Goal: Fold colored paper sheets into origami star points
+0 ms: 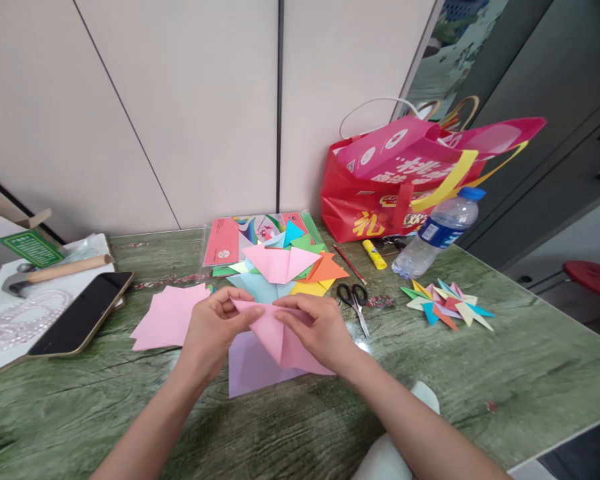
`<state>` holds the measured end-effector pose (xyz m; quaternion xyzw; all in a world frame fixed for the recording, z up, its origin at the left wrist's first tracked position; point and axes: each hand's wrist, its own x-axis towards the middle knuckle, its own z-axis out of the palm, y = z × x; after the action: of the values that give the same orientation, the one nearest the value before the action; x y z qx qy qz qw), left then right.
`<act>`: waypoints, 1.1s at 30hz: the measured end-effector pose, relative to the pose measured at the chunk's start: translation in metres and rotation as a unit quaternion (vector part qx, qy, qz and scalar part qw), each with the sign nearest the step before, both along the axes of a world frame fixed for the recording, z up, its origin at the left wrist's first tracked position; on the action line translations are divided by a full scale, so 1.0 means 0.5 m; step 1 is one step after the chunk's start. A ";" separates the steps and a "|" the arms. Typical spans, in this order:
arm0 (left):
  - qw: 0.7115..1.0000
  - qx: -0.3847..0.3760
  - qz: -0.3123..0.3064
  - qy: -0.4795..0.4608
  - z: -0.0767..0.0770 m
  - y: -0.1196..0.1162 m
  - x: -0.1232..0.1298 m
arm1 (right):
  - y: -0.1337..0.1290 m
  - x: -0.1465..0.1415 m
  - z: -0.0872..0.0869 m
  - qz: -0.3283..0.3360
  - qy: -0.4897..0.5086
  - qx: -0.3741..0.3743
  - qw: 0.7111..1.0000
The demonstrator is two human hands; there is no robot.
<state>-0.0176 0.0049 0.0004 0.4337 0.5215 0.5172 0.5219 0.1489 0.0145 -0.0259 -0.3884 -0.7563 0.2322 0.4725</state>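
Head view, centre of frame: pink paper sheet (279, 343), creased and partly folded, upper part raised off the green desk (180, 427), lower part over a lilac sheet (253, 373); contact between the two papers not possible to tell. Left hand (207, 330): thumb and fingers pinching the upper left corner of the pink paper. Right hand (320, 327): thumb and fingers pinching the upper edge, just beside the left. Directly behind, upper centre: heap of folded paper pieces (280, 265), a pink one on top. Left of centre: stack of pink sheets (170, 320), near the left hand. Right of centre: black-handled scissors (356, 303), red pencil (350, 264), yellow glue stick (374, 255). Centre right: pointed cluster of multicoloured folded pieces (447, 304). Upper right: red bag (365, 200), with bottle (437, 233) in front. Far left: phone (83, 313), hammer (65, 270). Possible faults, by judgement: crooked crease, from uneven pinching or mismatched edges; torn or crumpled corner, from too hard a pull between the hands; slack crease, from pressing without a flat backing; disturbed heap, from a forward push of the knuckles; shifted lilac paper, from a low sweep across the desk.
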 end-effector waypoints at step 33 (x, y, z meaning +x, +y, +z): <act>0.999 -0.019 -0.020 -0.032 0.008 0.006 -0.020 | 0.006 0.010 -0.001 -0.005 0.004 0.003 1.000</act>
<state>-0.0276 0.0081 0.0043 0.4171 0.5056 0.5106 0.5565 0.1537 0.0176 -0.0262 -0.3901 -0.7531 0.2286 0.4780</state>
